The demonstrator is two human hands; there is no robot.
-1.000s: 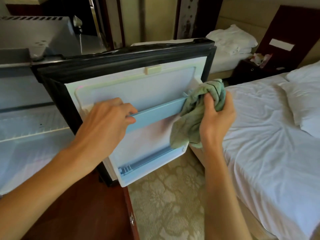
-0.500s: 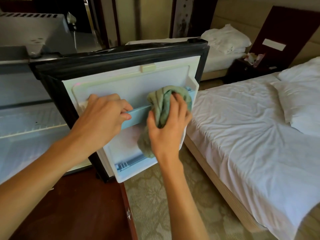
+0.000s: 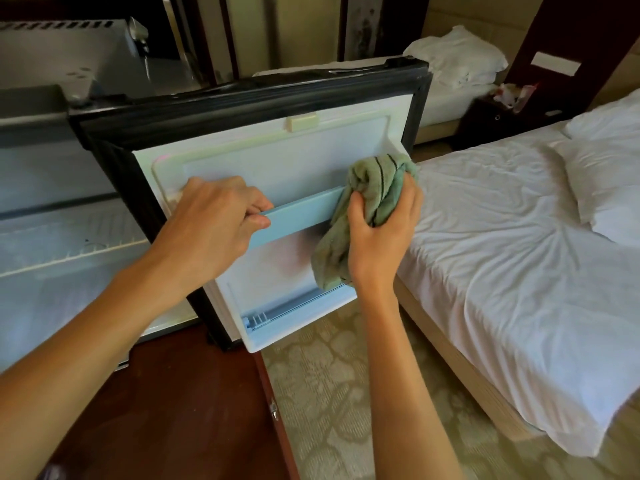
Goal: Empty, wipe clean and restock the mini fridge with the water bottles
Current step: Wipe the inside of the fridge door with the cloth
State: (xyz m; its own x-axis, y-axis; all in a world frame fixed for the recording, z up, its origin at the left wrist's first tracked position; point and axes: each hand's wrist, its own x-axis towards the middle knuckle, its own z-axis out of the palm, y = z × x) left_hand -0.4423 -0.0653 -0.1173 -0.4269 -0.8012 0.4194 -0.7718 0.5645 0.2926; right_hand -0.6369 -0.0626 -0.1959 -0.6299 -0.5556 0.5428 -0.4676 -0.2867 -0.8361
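The mini fridge door [image 3: 277, 157] stands open toward me, white inside with a black gasket frame. A pale blue shelf rail [image 3: 301, 213] runs across its inner face. My left hand [image 3: 211, 220] grips the left end of that rail. My right hand [image 3: 381, 230] holds a crumpled green cloth [image 3: 370, 202] against the rail's right end; part of the cloth hangs below. The fridge interior [image 3: 52, 244] at the left shows a white wire shelf with nothing on it. No water bottles are in view.
A bed with white sheets [image 3: 519, 271] lies close on the right, a pillow [image 3: 616, 188] at its head. A dark nightstand [image 3: 491, 116] and a second bed [image 3: 457, 64] stand behind. Patterned carpet [image 3: 346, 393] runs between bed and the dark wooden cabinet door [image 3: 166, 410].
My right hand slid the cloth left along the rail to the middle, then back to the right end. My left hand has kept its grip on the rail.
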